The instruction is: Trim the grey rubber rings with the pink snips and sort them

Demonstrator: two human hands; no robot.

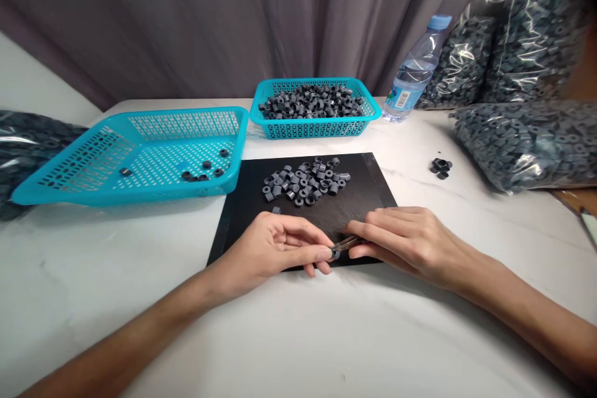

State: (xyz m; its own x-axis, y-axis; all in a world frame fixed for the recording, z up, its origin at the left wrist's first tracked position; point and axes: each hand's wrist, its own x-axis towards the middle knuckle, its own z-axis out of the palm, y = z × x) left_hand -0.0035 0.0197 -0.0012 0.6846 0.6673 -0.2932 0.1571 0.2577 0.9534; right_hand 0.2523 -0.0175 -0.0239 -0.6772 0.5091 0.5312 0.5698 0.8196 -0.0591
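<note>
Left hand (268, 247): thumb and forefinger pinching a small dark-grey plastic cylinder (335, 254), partly hidden, over the near edge of the mat; remaining fingers loosely curled. Right hand (410, 239): fingers wrapped around a slim dark metal hand tool (346, 243), its tip at the pinched piece; exact tool type cannot be told.

Beneath: flat black rectangular mat (245, 193) on a white marbled counter (303, 336). On its far half, a loose heap of short grey hollow plastic cylinders (305, 181); one more lies apart, just beyond the left hand.

Left: large turquoise perforated plastic basket (153, 114), a few dark pieces inside. Far centre: smaller turquoise perforated plastic basket (317, 130), heaped with like pieces. Just right of it, a clear plastic bottle with blue cap (405, 96), part-filled.

Right of mat: small cluster of black pieces (441, 166). Far right: clear plastic bags of grey pieces (536, 143). Far side: grey-purple fabric curtain (209, 18).
</note>
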